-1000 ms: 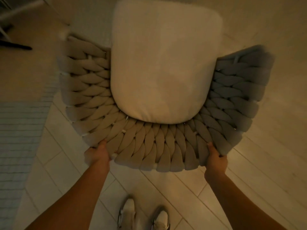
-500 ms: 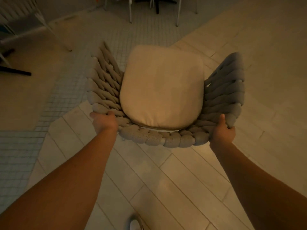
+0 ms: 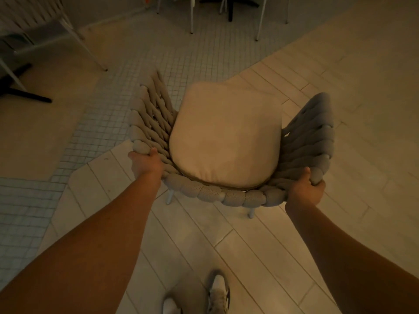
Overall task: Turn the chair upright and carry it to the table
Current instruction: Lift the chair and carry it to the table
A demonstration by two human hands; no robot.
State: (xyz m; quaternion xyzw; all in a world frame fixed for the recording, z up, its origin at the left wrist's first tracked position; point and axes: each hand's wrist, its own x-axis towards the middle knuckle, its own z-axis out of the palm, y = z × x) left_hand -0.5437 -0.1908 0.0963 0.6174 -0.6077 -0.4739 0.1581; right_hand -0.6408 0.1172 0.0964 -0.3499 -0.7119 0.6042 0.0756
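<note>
The chair (image 3: 231, 197) stands upright in front of me, seen from above and behind. It has a thick grey braided back and arms and a beige seat cushion (image 3: 226, 137). Two pale legs show under its back rim, just above or on the plank floor; I cannot tell which. My left hand (image 3: 146, 163) grips the back rim at its left corner. My right hand (image 3: 305, 189) grips the rim at its right corner. The dark base and pale legs of a table (image 3: 229, 5) show at the top edge, beyond the chair.
White chair legs (image 3: 191, 14) stand around that table base on a small-tiled floor strip. Another white-framed chair (image 3: 40, 26) and a black table foot (image 3: 25, 94) are at the upper left. My two shoes (image 3: 217, 293) are on the planks behind the chair.
The chair's back has swung up and away from me from a tipped-back pose to upright. Both hands stayed on the rim. The far table legs have come into view.
</note>
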